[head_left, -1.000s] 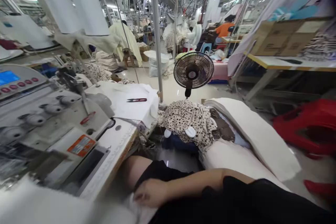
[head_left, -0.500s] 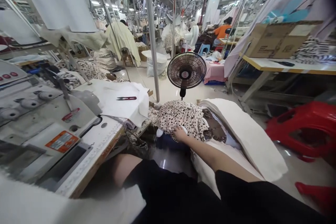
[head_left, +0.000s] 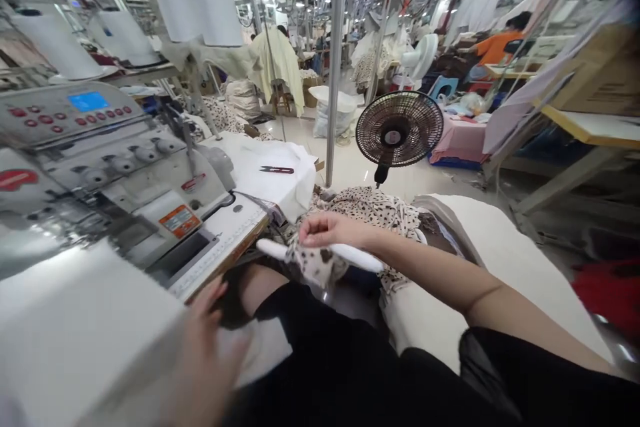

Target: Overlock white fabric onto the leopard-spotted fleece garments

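My right hand (head_left: 327, 230) is closed, thumb against fingers, on a cream garment piece with dark spots (head_left: 313, 265), which hangs below it. A long white rounded bar-like thing (head_left: 357, 257) shows on both sides of that piece; its middle is hidden, and I cannot tell whether the hand grips it too. Behind my right wrist lies a heap of the same spotted fabric (head_left: 373, 203). My left hand (head_left: 213, 347), blurred by motion, has its fingers apart with nothing visible in them. It is over my lap, beside white cloth (head_left: 265, 350).
An overlock sewing machine (head_left: 145, 167) stands at left on its table. Thread snips (head_left: 277, 169) lie on white cloth. A black fan (head_left: 399, 128) stands ahead, beyond the fabric heap. Thick cream fabric (head_left: 520, 260) lies at right, near a red stool (head_left: 610, 293).
My right hand has risen toward me and leftward from the heap, bringing a spotted garment piece. The white bar-like thing shows more fully. My left hand has come into view. The view has swung left.
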`<state>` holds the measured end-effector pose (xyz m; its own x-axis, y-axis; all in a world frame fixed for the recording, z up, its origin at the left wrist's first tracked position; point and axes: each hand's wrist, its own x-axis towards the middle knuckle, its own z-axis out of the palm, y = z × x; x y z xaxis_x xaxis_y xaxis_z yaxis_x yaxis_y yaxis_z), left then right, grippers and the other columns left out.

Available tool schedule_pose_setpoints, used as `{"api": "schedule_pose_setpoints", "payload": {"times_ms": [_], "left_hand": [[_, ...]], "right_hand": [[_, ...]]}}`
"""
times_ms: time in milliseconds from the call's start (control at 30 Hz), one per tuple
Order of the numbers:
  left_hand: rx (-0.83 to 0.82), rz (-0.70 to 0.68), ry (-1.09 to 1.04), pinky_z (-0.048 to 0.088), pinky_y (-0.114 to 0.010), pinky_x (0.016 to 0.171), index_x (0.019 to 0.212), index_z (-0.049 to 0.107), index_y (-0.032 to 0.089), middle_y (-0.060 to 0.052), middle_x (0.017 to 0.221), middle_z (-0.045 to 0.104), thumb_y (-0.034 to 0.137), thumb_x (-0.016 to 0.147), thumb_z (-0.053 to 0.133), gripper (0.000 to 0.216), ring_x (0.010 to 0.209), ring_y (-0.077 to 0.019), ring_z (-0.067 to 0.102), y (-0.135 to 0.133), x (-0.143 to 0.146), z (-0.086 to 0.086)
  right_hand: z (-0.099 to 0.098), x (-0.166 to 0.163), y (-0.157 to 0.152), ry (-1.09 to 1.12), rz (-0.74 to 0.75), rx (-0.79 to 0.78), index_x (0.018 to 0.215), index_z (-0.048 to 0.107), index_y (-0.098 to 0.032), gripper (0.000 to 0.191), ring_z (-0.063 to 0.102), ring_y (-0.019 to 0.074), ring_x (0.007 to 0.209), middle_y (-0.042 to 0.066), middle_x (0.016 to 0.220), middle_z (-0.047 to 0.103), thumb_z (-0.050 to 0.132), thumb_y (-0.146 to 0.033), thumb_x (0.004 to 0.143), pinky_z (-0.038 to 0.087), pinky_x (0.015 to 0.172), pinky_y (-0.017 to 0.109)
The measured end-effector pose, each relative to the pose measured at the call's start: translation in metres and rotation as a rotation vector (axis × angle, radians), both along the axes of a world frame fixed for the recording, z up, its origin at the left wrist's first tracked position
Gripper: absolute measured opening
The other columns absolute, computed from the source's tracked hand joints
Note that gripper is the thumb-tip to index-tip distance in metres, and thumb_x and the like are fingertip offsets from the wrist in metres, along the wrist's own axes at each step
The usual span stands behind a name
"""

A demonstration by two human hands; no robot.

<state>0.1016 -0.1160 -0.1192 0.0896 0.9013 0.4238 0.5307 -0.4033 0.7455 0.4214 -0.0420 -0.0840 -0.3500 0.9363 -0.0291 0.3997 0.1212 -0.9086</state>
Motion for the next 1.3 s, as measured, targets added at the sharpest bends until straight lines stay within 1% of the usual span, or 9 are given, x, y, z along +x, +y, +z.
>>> {"api": "schedule_pose_setpoints", "payload": {"times_ms": [100,200,333,533,700,833,933,1033,1300], "left_hand": [[-0.270,-0.288,-0.179,0.035,-0.040,0.099,0.135,0.023,0.024,-0.010,0.141,0.023,0.052,0.068,0.062,0.083,0.127,-0.0278,0.028,0.003,0.038,-0.005],[-0.639,-0.479,-0.377,0.037,-0.039,0.097,0.127,0.039,0.015,-0.014,0.131,0.041,0.054,0.062,0.067,0.081,0.119,-0.0302,0.039,-0.001,0.056,-0.015],[-0.987,-0.198,-0.569,0.045,-0.041,0.085,0.105,0.057,0.009,-0.014,0.095,0.064,0.053,0.067,0.063,0.058,0.093,-0.0296,0.057,-0.014,0.033,-0.038],[-0.903,-0.003,-0.723,0.040,-0.036,0.092,0.104,0.059,0.011,-0.010,0.096,0.064,0.046,0.067,0.066,0.051,0.101,-0.0262,0.054,-0.036,-0.013,-0.059],[-0.801,0.081,-0.966,0.044,-0.033,0.086,0.096,0.061,0.014,-0.007,0.093,0.065,0.039,0.063,0.070,0.042,0.094,-0.0239,0.058,-0.047,-0.015,-0.058],[-0.817,-0.032,-0.923,0.046,-0.036,0.080,0.087,0.064,0.014,-0.010,0.091,0.065,0.052,0.061,0.065,0.046,0.092,-0.0275,0.058,-0.045,-0.026,-0.051],[-0.937,-0.239,-0.872,0.047,-0.038,0.076,0.097,0.062,0.012,-0.013,0.094,0.064,0.062,0.058,0.060,0.064,0.092,-0.0314,0.057,-0.042,-0.028,-0.042],[-0.940,-0.361,-0.767,0.044,-0.035,0.083,0.113,0.052,0.016,-0.010,0.103,0.061,0.044,0.063,0.069,0.060,0.099,-0.0277,0.054,-0.040,-0.017,-0.031],[-0.897,-0.134,-0.765,0.041,-0.021,0.058,0.085,0.053,0.014,0.000,0.069,0.056,0.041,0.071,0.064,0.031,0.059,-0.0112,0.052,-0.026,-0.011,-0.037]], "right_hand": [[0.025,-0.042,-0.019,0.488,0.343,-0.298,0.086,0.058,-0.012,0.012,0.055,0.0078,0.069,-0.001,0.080,0.058,0.060,-0.020,0.078,0.043,0.064,0.017],[0.010,-0.071,-0.018,0.694,0.381,-0.634,0.085,0.059,-0.010,0.012,0.057,0.0098,0.068,0.002,0.079,0.060,0.062,-0.015,0.074,0.044,0.064,0.018],[-0.055,-0.098,-0.017,0.785,0.141,-0.865,0.081,0.060,-0.008,0.023,0.056,0.0100,0.062,0.003,0.074,0.060,0.051,-0.028,0.085,0.044,0.061,0.019],[-0.113,-0.118,-0.062,0.948,0.057,-1.036,0.091,0.057,-0.012,0.063,0.058,0.0204,0.087,0.010,0.087,0.061,0.018,-0.061,0.089,0.045,0.077,0.033],[-0.110,-0.136,-0.072,1.104,0.012,-0.806,0.094,0.056,-0.015,0.061,0.056,0.0229,0.092,0.009,0.096,0.060,0.038,-0.070,0.078,0.044,0.081,0.034],[-0.095,-0.140,-0.068,1.008,-0.058,-0.667,0.095,0.057,-0.014,0.043,0.058,0.0162,0.079,0.005,0.090,0.061,0.076,-0.035,0.062,0.045,0.075,0.025],[-0.079,-0.141,-0.067,0.855,0.038,-0.584,0.102,0.056,-0.016,0.041,0.056,0.0127,0.076,0.003,0.092,0.060,0.072,-0.031,0.069,0.044,0.071,0.022],[-0.068,-0.144,-0.064,0.643,0.122,-0.417,0.105,0.054,-0.017,0.036,0.054,0.0129,0.082,0.002,0.094,0.058,0.066,-0.033,0.076,0.043,0.073,0.022],[-0.052,-0.134,-0.075,0.306,-0.057,0.098,0.108,0.051,-0.018,0.025,0.050,0.0174,0.092,0.005,0.102,0.054,0.049,-0.033,0.087,0.042,0.081,0.030]]}}
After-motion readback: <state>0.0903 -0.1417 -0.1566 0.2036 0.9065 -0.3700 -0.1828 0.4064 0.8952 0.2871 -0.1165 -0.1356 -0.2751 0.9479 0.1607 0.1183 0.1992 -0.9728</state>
